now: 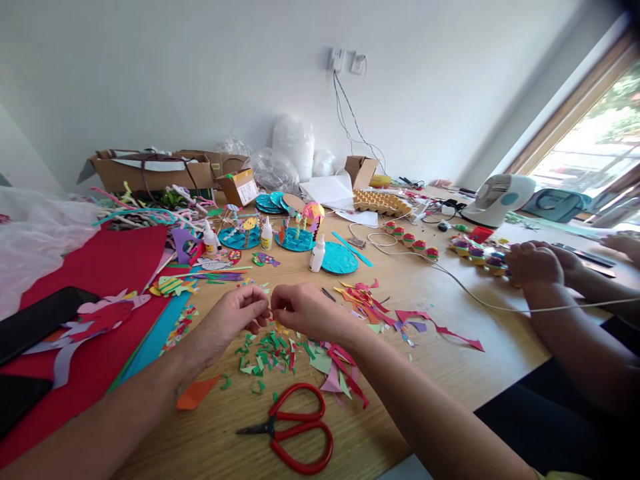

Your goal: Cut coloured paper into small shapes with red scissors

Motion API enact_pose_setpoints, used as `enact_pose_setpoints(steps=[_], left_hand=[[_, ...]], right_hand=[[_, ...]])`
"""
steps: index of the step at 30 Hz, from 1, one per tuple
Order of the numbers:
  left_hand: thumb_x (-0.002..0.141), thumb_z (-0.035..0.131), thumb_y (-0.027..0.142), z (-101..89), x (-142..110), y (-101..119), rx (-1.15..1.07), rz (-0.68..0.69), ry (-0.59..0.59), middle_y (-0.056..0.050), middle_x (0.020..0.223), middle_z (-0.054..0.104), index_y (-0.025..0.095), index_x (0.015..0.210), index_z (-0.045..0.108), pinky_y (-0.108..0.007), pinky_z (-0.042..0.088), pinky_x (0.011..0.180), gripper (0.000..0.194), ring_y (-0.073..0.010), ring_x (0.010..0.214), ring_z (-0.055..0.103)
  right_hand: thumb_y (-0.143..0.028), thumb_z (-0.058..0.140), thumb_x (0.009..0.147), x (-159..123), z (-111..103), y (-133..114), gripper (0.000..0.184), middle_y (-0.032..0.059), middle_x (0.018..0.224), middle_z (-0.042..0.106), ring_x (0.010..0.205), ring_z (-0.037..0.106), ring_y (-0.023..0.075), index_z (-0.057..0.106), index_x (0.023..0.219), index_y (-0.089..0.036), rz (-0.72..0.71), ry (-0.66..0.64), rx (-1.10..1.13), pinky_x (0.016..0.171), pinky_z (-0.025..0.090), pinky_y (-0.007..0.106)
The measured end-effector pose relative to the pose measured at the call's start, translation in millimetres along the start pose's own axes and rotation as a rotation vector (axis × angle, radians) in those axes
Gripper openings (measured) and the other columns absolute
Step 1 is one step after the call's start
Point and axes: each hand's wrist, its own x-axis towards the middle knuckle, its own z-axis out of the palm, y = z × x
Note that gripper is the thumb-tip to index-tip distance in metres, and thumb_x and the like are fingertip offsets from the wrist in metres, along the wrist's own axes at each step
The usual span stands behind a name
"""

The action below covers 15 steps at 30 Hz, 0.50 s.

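My left hand (244, 309) and my right hand (304, 311) meet over the table, fingertips almost touching. Both are closed in a pinch; whatever lies between the fingers is too small or hidden to name. A bit of yellow shows just under my right fingers. Below them spreads a scatter of green paper scraps (267, 353). Red-handled scissors (295, 430) lie nearer me, blades pointing left. Beyond my hands stand a white glue bottle (317, 255) and a round turquoise disc (340, 258).
Red paper sheets (100, 267) and a black case (45, 323) lie left. Decorated turquoise discs (295, 241) stand further back. A white cable (465, 290) crosses the right side, where another person's hands (537, 263) work by egg-carton cups. A white fan (497, 200) stands beyond.
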Motion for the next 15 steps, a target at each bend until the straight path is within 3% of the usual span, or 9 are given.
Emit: enact_pose_setpoints(steps=[5, 15], left_hand=[[0.073, 0.062, 0.028, -4.3, 1, -3, -0.031, -0.019, -0.019, 0.002, 0.066, 0.057, 0.016, 0.073, 0.059, -0.023, 0.041, 0.056, 0.013, -0.0107, 0.061, 0.052], [0.071, 0.062, 0.020, -2.7, 0, -5, -0.132, -0.053, 0.034, 0.003, 0.073, 0.059, 0.018, 0.076, 0.057, -0.023, 0.043, 0.062, 0.007, -0.0119, 0.069, 0.055]], right_hand=[[-0.010, 0.052, 0.071, -2, 9, -7, 0.012, -0.0022, 0.064, 0.059, 0.056, 0.048, 0.0090, 0.061, 0.072, -0.017, -0.013, 0.060, -0.018, 0.050, 0.027, 0.019], [-0.014, 0.053, 0.074, 3, 33, 8, 0.008, -0.0023, 0.070, 0.062, 0.058, 0.052, 0.0097, 0.053, 0.080, -0.019, 0.054, 0.190, 0.085, 0.049, 0.031, 0.018]])
